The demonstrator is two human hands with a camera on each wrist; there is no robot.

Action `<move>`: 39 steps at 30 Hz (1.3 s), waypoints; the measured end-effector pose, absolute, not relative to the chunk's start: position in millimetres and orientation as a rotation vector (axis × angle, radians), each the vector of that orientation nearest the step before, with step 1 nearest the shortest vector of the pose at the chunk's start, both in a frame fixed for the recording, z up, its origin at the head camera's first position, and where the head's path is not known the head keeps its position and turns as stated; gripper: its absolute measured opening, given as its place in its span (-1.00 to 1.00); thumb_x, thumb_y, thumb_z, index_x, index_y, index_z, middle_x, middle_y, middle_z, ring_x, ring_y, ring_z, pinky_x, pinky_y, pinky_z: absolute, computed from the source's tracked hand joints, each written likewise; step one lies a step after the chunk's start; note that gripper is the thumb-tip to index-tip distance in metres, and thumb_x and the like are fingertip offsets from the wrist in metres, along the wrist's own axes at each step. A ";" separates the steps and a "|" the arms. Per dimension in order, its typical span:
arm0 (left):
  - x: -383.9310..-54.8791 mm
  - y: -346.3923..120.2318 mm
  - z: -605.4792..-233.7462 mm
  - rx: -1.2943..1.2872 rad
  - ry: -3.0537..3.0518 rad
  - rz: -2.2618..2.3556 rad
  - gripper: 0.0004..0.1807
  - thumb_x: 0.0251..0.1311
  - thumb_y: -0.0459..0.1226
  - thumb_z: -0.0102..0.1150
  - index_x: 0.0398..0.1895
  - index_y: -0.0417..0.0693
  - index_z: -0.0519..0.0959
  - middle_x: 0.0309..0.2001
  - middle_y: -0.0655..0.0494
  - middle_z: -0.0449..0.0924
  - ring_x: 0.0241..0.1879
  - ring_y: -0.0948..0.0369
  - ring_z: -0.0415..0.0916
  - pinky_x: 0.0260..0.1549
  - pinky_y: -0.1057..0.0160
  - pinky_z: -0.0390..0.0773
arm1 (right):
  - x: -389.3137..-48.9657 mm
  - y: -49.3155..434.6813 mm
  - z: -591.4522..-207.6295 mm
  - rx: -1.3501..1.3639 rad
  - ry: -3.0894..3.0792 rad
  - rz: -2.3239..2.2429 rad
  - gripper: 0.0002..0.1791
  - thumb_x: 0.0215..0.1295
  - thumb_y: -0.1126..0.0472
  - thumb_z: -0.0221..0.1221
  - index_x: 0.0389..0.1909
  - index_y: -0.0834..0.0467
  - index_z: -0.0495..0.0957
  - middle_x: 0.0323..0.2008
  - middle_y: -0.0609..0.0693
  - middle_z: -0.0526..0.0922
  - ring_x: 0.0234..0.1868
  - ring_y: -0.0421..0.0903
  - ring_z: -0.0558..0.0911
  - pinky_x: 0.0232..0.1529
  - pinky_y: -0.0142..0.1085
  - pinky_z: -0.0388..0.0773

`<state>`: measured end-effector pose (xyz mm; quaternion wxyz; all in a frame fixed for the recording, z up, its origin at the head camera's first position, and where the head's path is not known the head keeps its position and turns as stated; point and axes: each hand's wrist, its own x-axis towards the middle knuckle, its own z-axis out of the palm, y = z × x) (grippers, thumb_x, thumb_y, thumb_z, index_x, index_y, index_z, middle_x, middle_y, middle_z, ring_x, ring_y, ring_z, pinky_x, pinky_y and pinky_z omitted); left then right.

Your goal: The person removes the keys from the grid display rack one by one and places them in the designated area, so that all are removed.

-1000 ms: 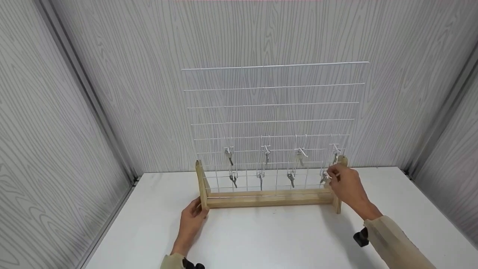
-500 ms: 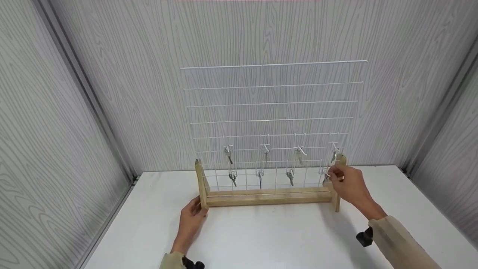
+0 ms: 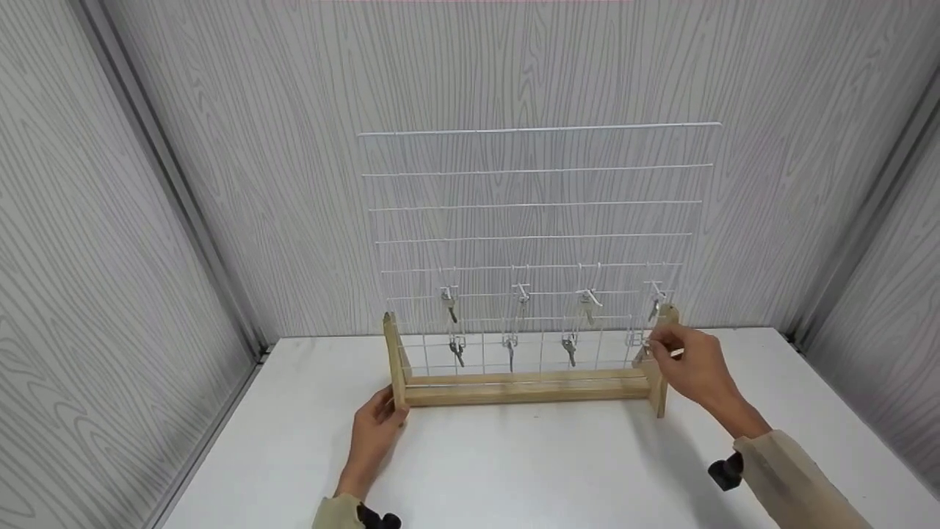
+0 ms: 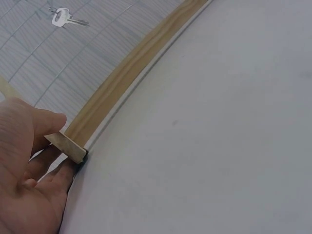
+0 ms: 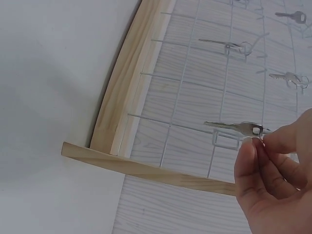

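At the lower right of the wire grid (image 3: 540, 129), the right hand (image 3: 694, 365) pinches the key (image 5: 247, 128) by its ring (image 5: 262, 137); the left hand (image 3: 376, 427) grips the wooden stand (image 3: 514, 394) at the grid's lower left. The key should handle as light, stiff and smooth; hold the ring.

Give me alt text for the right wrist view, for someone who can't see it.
The right hand pinches at the head end of a silver metal key beside a rectangular white wire loop. Beyond it, more silver keys hang on a white wire grid set in a pale wooden stand on a white tabletop.
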<state>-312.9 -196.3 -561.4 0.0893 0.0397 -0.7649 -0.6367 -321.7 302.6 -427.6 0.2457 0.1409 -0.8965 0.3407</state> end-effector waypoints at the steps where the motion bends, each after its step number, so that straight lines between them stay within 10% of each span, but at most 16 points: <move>1: -312.5 -196.4 -561.2 0.120 -2.276 -1.892 -0.39 0.52 -0.31 0.23 0.56 -0.24 0.37 0.54 -0.31 0.37 0.50 -0.26 0.38 0.35 -0.03 0.60 | -320.9 302.4 -427.5 0.388 -2.446 0.934 -0.91 0.47 0.37 0.27 -0.13 0.23 0.73 -0.25 0.06 0.79 -0.21 -0.01 0.76 -0.27 -0.49 0.66; 39: -309.7 -197.7 -562.7 0.079 -2.271 -1.898 -0.38 0.52 -0.33 0.20 0.57 -0.26 0.35 0.54 -0.32 0.36 0.50 -0.23 0.40 0.36 -0.02 0.59 | -287.4 281.3 -415.5 0.452 -2.510 1.037 -0.92 0.53 0.37 0.24 -0.08 0.20 0.68 -0.22 0.01 0.73 -0.19 -0.20 0.64 -0.26 -0.44 0.58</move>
